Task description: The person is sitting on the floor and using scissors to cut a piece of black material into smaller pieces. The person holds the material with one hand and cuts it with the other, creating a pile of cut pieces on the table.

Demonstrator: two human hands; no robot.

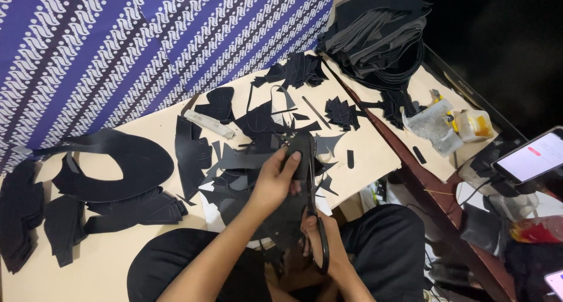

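My left hand (274,182) grips a black sheet piece (299,152) and holds it up over my lap. My right hand (322,234) is shut on black-handled scissors (314,220), whose blades run up along the piece's right edge. Black offcuts (246,161) lie scattered on the pale board (363,155) just beyond both hands. My knees in black trousers (387,243) frame the hands below.
Large curved black pieces (111,167) and stacks lie at the left. A blue patterned cloth (117,44) hangs behind. A pile of black sheets (375,32) sits far right, with plastic containers (440,126), a lit phone (531,158) and a small white tool (208,124).
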